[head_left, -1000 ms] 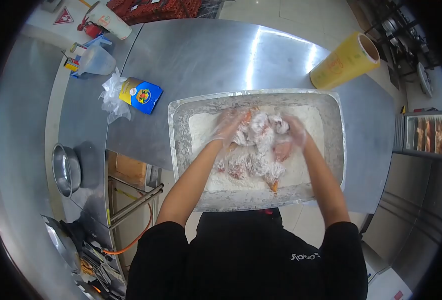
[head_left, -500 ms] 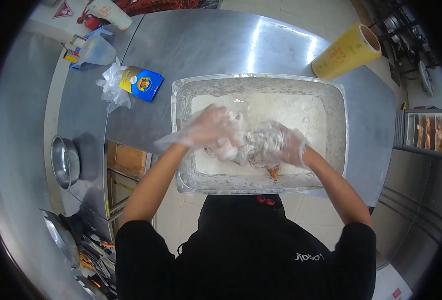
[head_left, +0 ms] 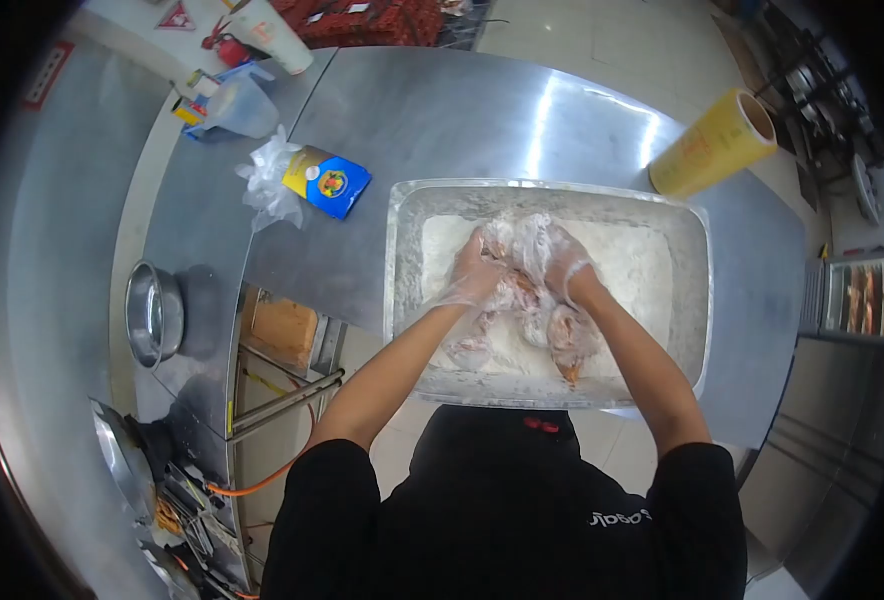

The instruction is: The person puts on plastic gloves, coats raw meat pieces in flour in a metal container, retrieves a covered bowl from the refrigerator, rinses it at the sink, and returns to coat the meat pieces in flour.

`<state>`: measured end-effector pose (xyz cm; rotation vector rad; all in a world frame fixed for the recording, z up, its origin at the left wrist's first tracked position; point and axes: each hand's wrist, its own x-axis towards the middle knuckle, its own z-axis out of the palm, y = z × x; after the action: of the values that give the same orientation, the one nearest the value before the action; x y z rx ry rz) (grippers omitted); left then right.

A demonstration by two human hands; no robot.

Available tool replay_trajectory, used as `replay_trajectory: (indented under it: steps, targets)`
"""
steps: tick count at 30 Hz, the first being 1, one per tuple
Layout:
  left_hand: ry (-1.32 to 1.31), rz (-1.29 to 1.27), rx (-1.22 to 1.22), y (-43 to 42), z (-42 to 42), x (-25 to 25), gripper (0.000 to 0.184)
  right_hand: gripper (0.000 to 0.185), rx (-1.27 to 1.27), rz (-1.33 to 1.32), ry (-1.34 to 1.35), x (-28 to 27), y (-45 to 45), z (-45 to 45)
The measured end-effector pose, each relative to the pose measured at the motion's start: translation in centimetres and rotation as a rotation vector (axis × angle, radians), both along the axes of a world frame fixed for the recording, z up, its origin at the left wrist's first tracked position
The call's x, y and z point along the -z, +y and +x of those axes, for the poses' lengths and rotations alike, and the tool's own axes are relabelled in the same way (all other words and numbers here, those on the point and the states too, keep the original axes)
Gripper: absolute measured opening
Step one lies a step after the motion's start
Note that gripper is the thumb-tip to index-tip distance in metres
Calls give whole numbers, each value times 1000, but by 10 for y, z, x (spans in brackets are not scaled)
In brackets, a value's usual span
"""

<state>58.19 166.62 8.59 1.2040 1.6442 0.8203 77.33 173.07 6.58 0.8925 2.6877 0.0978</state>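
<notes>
A large metal tray [head_left: 700,300] of white flour [head_left: 627,255] holds several flour-coated meat pieces [head_left: 569,340]. My left hand [head_left: 477,270], in a clear plastic glove, is curled round floured pieces near the tray's middle. Close beside it on the right, my right hand [head_left: 562,260], also gloved, has its fingers wrapped round floured meat. Other pieces lie in the flour below both hands, one with an orange-brown end toward the tray's near edge.
On the steel table [head_left: 412,110] are a blue and yellow packet [head_left: 332,182], crumpled clear plastic [head_left: 274,180], a yellow roll [head_left: 714,143] and a plastic jug [head_left: 242,108]. A metal bowl [head_left: 154,314] stands at the left, with red crates [head_left: 372,22] beyond the table.
Both hands have moved up and closer together, from sweeping over the flour to gathered round the pieces. The whole view has shifted, with the tray now further right.
</notes>
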Motion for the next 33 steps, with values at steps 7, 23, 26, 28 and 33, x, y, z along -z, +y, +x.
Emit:
replay_trajectory:
  steps: [7, 23, 26, 28, 33]
  targets:
    - [-294, -205, -54, -56, -28, -37, 77, 48, 111, -127, 718, -47, -29, 60]
    - [572, -346, 473, -37, 14, -23, 112, 53, 344, -957, 733, 83, -56, 62]
    - [541, -268, 430, -42, 8, -17, 110, 54, 338, -923, 729, 33, -50, 41]
    - [488, -216, 412, -47, -3, -17, 109, 65, 642, -860, 616, -16, -59, 29]
    - [282, -181, 317, -45, -33, -43, 107, 65, 462, -815, 736, -42, -32, 88]
